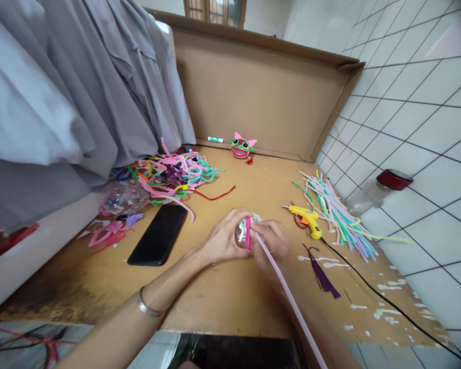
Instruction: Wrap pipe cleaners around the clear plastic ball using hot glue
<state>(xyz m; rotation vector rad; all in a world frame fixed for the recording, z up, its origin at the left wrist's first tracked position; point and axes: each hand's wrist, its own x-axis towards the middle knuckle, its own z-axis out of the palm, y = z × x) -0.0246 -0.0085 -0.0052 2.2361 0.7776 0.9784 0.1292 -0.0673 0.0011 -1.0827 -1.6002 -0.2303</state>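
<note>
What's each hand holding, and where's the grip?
Left hand cups a clear ball from its left side; right hand pinches a pink pipe cleaner at its ball end.

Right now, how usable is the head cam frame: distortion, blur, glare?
Head view: strong wide-angle bending at the edges, tiled floor lines curving; left hand and right hand fairly sharp mid-frame; pale pipe cleaner smears toward the bottom; even lighting, soft shadows, no harsh glare.

The board [230, 292] is tan with white glue spots along its right edge. Glue gun [306, 216]: yellow. Phone [159, 234]: black. Tassel [321, 272]: purple. The ball [243, 233] carries a hot-pink band; the stem [288, 297] is pale pink. Back-edge mask [243, 147]: pink, green, red.
</note>
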